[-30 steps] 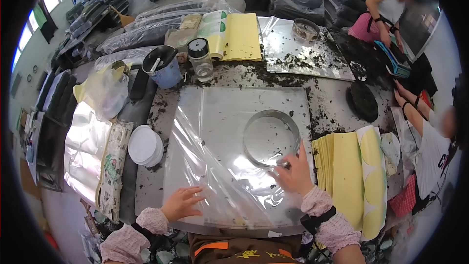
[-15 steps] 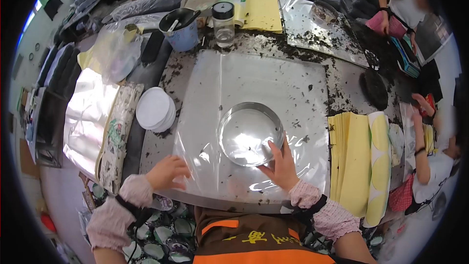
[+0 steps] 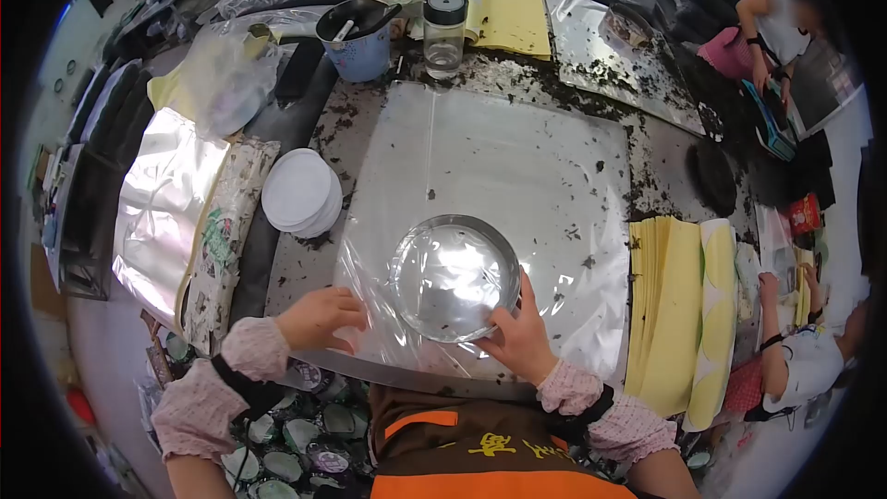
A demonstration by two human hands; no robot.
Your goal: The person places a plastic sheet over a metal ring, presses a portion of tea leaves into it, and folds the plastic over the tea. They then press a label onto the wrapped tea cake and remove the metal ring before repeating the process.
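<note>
A shallow, round metal ring (image 3: 506, 249) lies over the clear plastic sheet (image 3: 499, 152) in front of me. Its lower right rim is gripped by my right hand (image 3: 523, 340), thumb on the inner side and fingers outside. My left hand (image 3: 321, 319) is at the near left corner of the sheet, thumb and loosely curled fingers apart, holding nothing I can see. Dark crumbs dot the sheet. To the left of the sheet sits a stack of white round discs (image 3: 297, 192).
Beyond the sheet stand a blue bucket (image 3: 360, 55) and a lidded clear jar (image 3: 444, 42). Yellow paper sheets (image 3: 663, 305) lie at right, silvery bags (image 3: 166, 212) at left. Dark crumbs cover the far table. Two other people (image 3: 802, 365) work along the right side.
My right hand has brought the ring a little to the left and nearer to me. My left hand has barely moved. At right, a co-worker's hands have come down.
</note>
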